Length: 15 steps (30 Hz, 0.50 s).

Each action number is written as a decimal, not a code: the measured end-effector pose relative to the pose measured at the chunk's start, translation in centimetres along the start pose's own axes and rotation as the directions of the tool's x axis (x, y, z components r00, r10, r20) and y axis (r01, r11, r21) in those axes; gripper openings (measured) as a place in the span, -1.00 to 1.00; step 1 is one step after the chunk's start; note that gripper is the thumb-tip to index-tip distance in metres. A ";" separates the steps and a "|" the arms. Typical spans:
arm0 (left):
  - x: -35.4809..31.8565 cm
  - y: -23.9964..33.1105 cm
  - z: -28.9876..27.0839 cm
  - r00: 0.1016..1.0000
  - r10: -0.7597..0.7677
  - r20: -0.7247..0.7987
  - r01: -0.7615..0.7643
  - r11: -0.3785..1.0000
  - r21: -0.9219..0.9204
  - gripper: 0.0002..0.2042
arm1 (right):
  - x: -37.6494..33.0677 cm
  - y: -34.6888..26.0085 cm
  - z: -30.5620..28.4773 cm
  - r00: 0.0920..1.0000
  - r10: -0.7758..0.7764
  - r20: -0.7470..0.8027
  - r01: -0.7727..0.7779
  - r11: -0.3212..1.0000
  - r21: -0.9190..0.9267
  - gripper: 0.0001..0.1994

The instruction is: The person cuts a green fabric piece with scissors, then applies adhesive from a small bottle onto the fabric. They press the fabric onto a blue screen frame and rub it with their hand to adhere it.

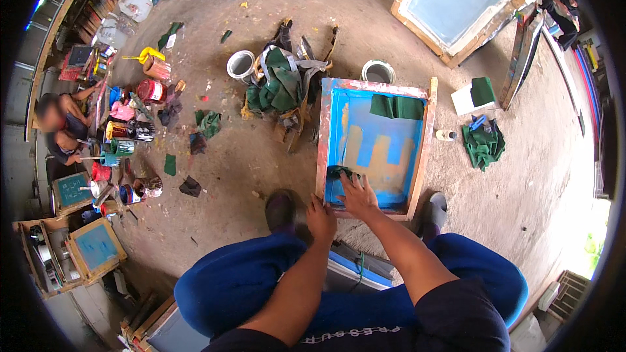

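Note:
A wooden screen-printing frame with a blue-stained mesh leans up in front of me between my feet. My left hand grips its near left corner, fingers closed over the edge. Inside the frame, my right hand presses a bunched dark green cloth against the mesh near the lower left. A pale, see-through pattern with blue bars shows in the middle of the mesh. Another dark green cloth piece lies across the top right part of the frame. What lies under my right fingertips is partly hidden.
Beyond the frame stand two cans and a heap of green cloths. A small bottle and a crumpled green cloth lie to the right. Paint pots crowd the left, beside another person. A large screen leans far right.

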<state>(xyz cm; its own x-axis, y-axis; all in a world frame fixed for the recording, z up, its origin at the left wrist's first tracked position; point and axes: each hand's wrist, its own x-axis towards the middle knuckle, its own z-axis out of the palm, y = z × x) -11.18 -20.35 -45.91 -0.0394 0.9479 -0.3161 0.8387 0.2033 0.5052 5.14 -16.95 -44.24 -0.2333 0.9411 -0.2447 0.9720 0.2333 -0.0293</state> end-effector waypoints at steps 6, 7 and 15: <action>-0.2 -0.7 0.2 0.999 0.033 0.014 -0.033 0.999 -0.005 -0.35 | 9.0 3.9 -0.1 0.951 0.235 -0.203 -0.226 0.972 0.068 -0.36; -0.2 -0.6 0.1 0.999 -0.005 0.050 0.005 1.000 0.006 -0.35 | 9.1 3.6 -0.4 0.930 0.252 -0.268 -0.243 0.968 0.068 -0.35; -0.1 0.2 0.3 0.999 -0.045 0.024 0.046 0.998 -0.044 -0.30 | 0.5 -2.6 0.7 0.968 0.239 0.073 -0.245 0.964 0.107 -0.33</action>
<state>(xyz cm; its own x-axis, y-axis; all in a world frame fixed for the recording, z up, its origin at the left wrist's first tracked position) -10.87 -20.45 -46.03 -0.0642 0.9316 -0.3577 0.8111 0.2576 0.5252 2.50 -17.25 -44.94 0.0081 0.9492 -0.3144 0.9969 -0.0322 -0.0714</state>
